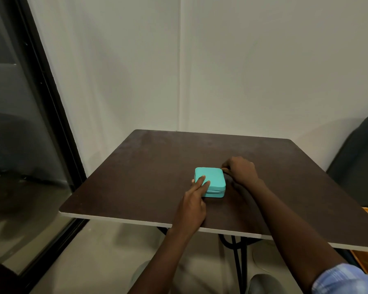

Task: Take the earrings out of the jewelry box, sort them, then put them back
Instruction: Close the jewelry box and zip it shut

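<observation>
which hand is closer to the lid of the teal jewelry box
Left. The left hand presses straight fingers on the jewelry box lid; the right hand sits at its far right corner.

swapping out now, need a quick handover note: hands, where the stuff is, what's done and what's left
Left hand: straight fingers pressing on the lid of the teal jewelry box, steadying it.
Right hand: fingers curled at the box's far right corner, seemingly pinching the zipper pull; the pull itself is too small to see.
The box sits near the middle of the dark table, lid down and closed.
Done: nothing visible yet. No earrings are out.
Left: open the box, take the earrings out, sort them, put them back.
</observation>
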